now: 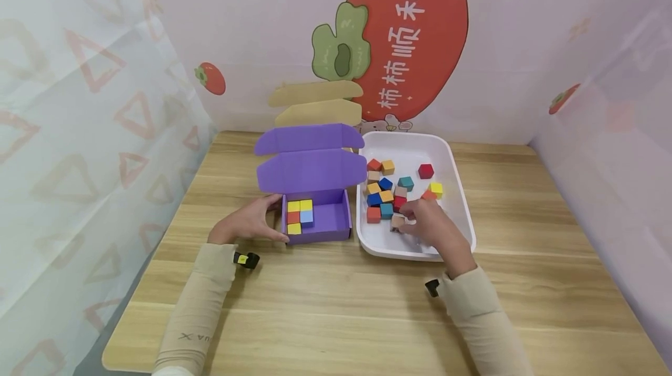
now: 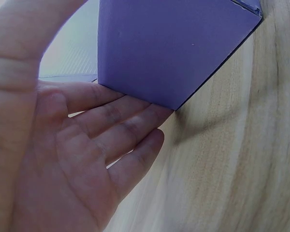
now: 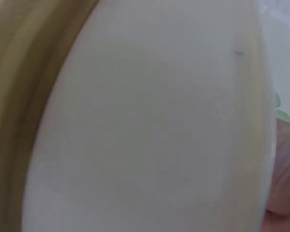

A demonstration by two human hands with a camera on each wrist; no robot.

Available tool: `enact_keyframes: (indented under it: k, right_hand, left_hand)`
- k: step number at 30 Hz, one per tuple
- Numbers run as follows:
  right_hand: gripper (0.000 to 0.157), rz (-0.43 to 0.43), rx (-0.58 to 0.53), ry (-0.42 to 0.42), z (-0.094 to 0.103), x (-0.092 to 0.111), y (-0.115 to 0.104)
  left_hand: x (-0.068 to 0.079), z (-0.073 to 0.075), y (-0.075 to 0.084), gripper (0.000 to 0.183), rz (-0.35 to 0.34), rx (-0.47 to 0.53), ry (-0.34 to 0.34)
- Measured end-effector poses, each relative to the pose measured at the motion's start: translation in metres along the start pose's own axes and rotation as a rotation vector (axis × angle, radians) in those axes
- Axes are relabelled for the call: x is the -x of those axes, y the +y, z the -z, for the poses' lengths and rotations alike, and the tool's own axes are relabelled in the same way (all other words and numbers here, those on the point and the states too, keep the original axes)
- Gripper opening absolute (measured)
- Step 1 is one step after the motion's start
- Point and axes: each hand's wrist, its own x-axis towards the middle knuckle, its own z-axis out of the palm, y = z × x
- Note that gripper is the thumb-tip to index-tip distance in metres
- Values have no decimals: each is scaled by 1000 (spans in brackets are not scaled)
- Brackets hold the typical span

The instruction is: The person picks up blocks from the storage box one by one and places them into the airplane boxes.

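Note:
A small open purple box (image 1: pixel 331 215) stands on the table with several cubes in its left part: yellow ones, a red one (image 1: pixel 293 217) and a blue one (image 1: pixel 307 218). My left hand (image 1: pixel 249 218) grips the box's left end, thumb at the front corner and fingers at the back one. The left wrist view shows those fingers (image 2: pixel 130 130) against the purple side wall. Inside the white tray (image 1: pixel 457 213), my right hand (image 1: pixel 433 227) pinches a plain wooden cube (image 1: pixel 396 223) between thumb and finger. A red cube (image 1: pixel 399 203) lies right by its fingertips.
Several more cubes lie in the tray, among them a teal one (image 1: pixel 406 183), a dark red one (image 1: pixel 426 171) and a yellow one (image 1: pixel 436 190). The box's purple lid (image 1: pixel 312 169) stands raised, with yellow cardboard flaps (image 1: pixel 320 112) behind it. A printed cloth (image 1: pixel 252 26) hangs behind the table.

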Motion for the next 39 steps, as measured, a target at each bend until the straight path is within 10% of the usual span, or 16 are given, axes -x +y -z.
enact_keyframes:
  k: [21, 39]
  right_hand:
    - [29, 65, -14, 81, 6, 4, 8]
    - [27, 321, -65, 69, 4, -13, -79]
  left_hand:
    - [-1, -2, 0, 120, 12, 13, -6]
    - [-1, -1, 0, 118, 7, 10, -10]
